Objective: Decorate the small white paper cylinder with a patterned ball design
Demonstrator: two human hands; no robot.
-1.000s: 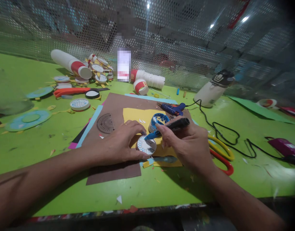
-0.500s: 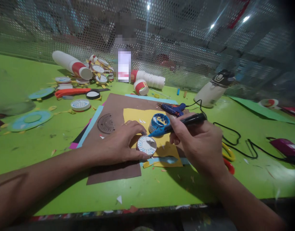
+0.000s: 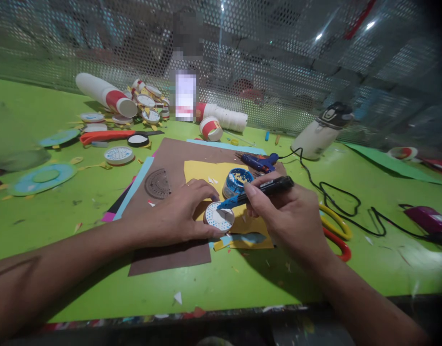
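My left hand (image 3: 187, 211) grips a small round white disc (image 3: 218, 219) by its left edge, thumb in front and fingers behind. Lines divide the disc's top, and blue dots fill parts of it. In my right hand (image 3: 289, 211) is a black-bodied marker (image 3: 266, 188) with a blue front end, its tip at the disc's top. Just behind the disc stands an open jar (image 3: 239, 182) with blue-stained walls and pale scraps inside. Yellow paper (image 3: 199, 170) lies beneath, over a brown sheet (image 3: 170, 266).
A glue gun (image 3: 259, 162) with a black cord lies behind the jar. Scissor handles (image 3: 338, 245) rest beside my right wrist. A protractor (image 3: 158, 183), orange-handled scissors (image 3: 109, 136), dotted discs (image 3: 119, 155), paper cups (image 3: 224, 118) and a tilted bottle (image 3: 316, 134) lie around the green table.
My right hand has moved left and slightly down, bringing the marker tip from the disc's far edge onto its top. My left hand still holds the disc in place.
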